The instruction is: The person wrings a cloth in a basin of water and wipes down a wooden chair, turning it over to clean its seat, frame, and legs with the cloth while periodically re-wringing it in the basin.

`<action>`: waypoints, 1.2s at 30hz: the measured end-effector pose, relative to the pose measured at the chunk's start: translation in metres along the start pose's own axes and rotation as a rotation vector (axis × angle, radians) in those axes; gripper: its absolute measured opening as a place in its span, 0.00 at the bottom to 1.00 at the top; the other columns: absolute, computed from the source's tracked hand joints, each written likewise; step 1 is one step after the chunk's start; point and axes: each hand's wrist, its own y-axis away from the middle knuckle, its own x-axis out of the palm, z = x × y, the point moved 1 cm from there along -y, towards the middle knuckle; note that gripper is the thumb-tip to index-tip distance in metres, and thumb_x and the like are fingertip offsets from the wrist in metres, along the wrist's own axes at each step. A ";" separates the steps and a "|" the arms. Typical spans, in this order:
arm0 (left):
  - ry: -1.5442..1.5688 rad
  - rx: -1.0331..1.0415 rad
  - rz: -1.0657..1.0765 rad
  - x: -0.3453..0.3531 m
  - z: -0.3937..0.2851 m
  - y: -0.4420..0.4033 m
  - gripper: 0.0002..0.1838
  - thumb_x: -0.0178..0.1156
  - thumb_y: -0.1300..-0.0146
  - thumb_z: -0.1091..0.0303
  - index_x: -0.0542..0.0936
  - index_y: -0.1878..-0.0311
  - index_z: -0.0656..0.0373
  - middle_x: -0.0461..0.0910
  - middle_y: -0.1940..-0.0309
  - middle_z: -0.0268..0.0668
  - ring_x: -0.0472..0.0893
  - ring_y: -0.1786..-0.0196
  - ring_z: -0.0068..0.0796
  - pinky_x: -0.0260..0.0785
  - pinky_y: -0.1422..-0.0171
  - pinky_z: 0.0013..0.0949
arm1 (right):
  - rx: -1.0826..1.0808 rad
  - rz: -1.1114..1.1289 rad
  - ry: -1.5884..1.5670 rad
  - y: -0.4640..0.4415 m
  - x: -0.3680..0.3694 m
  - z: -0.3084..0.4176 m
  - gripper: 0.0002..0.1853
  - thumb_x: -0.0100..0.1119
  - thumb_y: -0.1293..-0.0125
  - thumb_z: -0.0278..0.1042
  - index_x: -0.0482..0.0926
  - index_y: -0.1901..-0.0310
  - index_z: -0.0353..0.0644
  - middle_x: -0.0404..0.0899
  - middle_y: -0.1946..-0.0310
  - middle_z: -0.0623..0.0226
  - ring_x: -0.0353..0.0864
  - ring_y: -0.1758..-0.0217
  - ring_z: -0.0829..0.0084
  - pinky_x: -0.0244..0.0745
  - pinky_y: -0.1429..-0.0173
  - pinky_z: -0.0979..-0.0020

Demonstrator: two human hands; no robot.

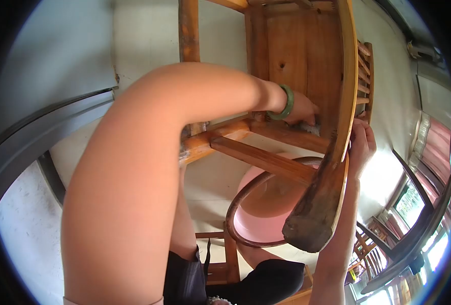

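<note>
A wooden chair (274, 160) is tipped over in front of me, with the underside of its seat (291, 56) facing me. My left hand (302, 108), with a green bangle (287, 103) at its wrist, reaches between the legs to the lower corner of the seat's underside. Its fingers are closed over a small whitish, crumpled piece (311, 128), mostly hidden, whose kind I cannot make out. On the chair's far right side, my right hand (362, 145) has its fingers bent around the wooden edge. One leg with a dark, worn end (312, 223) points toward me.
Below the chair stands a pink bucket (258, 226) with a brown rim and brownish liquid inside. A wooden stool or chair frame (230, 259) is near my legs. Other wooden chairs (370, 249) and a pink curtain (436, 147) appear at the right.
</note>
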 end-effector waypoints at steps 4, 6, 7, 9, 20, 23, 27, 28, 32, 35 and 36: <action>0.023 0.021 -0.038 0.001 0.009 -0.002 0.20 0.54 0.59 0.77 0.77 0.57 0.56 0.72 0.55 0.44 0.72 0.52 0.45 0.66 0.51 0.41 | 0.019 -0.001 -0.054 -0.002 -0.001 0.001 0.06 0.51 0.43 0.27 0.77 0.71 0.35 0.76 0.75 0.71 0.71 0.70 0.82 0.66 0.63 0.82; 0.075 0.012 -0.069 0.005 0.012 0.001 0.19 0.55 0.59 0.76 0.78 0.58 0.55 0.74 0.58 0.44 0.73 0.53 0.46 0.66 0.52 0.41 | 0.032 -0.003 -0.048 0.001 0.000 0.000 0.06 0.51 0.43 0.27 0.78 0.71 0.35 0.75 0.75 0.71 0.71 0.70 0.82 0.66 0.63 0.82; 0.064 -0.059 -0.033 0.003 0.012 0.006 0.19 0.55 0.59 0.75 0.78 0.59 0.55 0.76 0.61 0.44 0.74 0.55 0.46 0.67 0.53 0.41 | 0.014 -0.007 -0.036 0.000 0.000 -0.001 0.06 0.51 0.43 0.27 0.78 0.71 0.35 0.75 0.75 0.71 0.71 0.70 0.83 0.66 0.63 0.82; 0.053 -0.131 -0.001 0.006 0.014 0.018 0.19 0.55 0.60 0.75 0.78 0.59 0.54 0.77 0.64 0.43 0.75 0.57 0.47 0.68 0.54 0.42 | -0.006 -0.008 -0.024 -0.001 -0.001 -0.001 0.06 0.51 0.43 0.27 0.78 0.71 0.35 0.75 0.75 0.71 0.71 0.70 0.83 0.66 0.63 0.82; -0.622 -0.243 0.525 0.019 0.088 -0.009 0.14 0.57 0.52 0.65 0.79 0.59 0.49 0.79 0.60 0.34 0.76 0.55 0.39 0.68 0.57 0.43 | -0.008 0.045 -0.023 -0.006 -0.005 -0.007 0.06 0.50 0.42 0.26 0.77 0.70 0.34 0.76 0.73 0.70 0.71 0.68 0.82 0.66 0.61 0.81; -1.116 -0.344 0.745 -0.049 0.069 0.014 0.13 0.57 0.50 0.61 0.80 0.59 0.48 0.79 0.61 0.31 0.75 0.56 0.34 0.66 0.60 0.41 | 0.033 0.027 -0.043 -0.003 -0.002 -0.005 0.06 0.51 0.43 0.26 0.77 0.70 0.34 0.76 0.73 0.70 0.72 0.68 0.81 0.67 0.60 0.80; -0.858 -0.486 0.281 -0.095 0.057 0.043 0.10 0.54 0.49 0.67 0.80 0.62 0.53 0.79 0.63 0.35 0.77 0.60 0.36 0.68 0.62 0.40 | 0.097 -0.039 0.008 -0.001 0.002 0.004 0.06 0.51 0.43 0.27 0.77 0.70 0.34 0.76 0.73 0.70 0.72 0.68 0.81 0.67 0.59 0.80; -0.659 -0.408 0.215 -0.083 0.053 0.045 0.11 0.53 0.49 0.69 0.79 0.62 0.53 0.79 0.63 0.36 0.77 0.59 0.37 0.68 0.61 0.40 | 0.073 -0.030 0.012 -0.002 0.001 0.001 0.06 0.51 0.43 0.27 0.77 0.70 0.34 0.76 0.73 0.70 0.72 0.68 0.81 0.67 0.59 0.80; -0.315 -0.317 0.506 -0.028 0.020 0.047 0.12 0.52 0.49 0.70 0.79 0.61 0.53 0.79 0.65 0.37 0.77 0.56 0.38 0.70 0.59 0.41 | 0.017 0.001 -0.028 -0.003 -0.001 -0.002 0.06 0.51 0.44 0.27 0.77 0.70 0.33 0.76 0.73 0.70 0.72 0.68 0.81 0.67 0.59 0.80; -0.523 0.069 0.385 -0.002 0.032 0.054 0.11 0.53 0.49 0.69 0.79 0.62 0.53 0.79 0.65 0.36 0.77 0.58 0.37 0.69 0.56 0.40 | 0.008 0.008 -0.038 -0.005 -0.003 -0.006 0.06 0.51 0.43 0.27 0.77 0.70 0.34 0.76 0.73 0.69 0.72 0.68 0.81 0.67 0.59 0.80; -0.686 -0.008 0.426 -0.011 0.026 0.054 0.11 0.53 0.49 0.68 0.79 0.62 0.52 0.78 0.64 0.35 0.77 0.58 0.36 0.68 0.55 0.39 | 0.009 0.016 -0.035 -0.004 -0.004 -0.004 0.06 0.51 0.43 0.27 0.77 0.70 0.34 0.76 0.74 0.70 0.72 0.69 0.81 0.68 0.60 0.80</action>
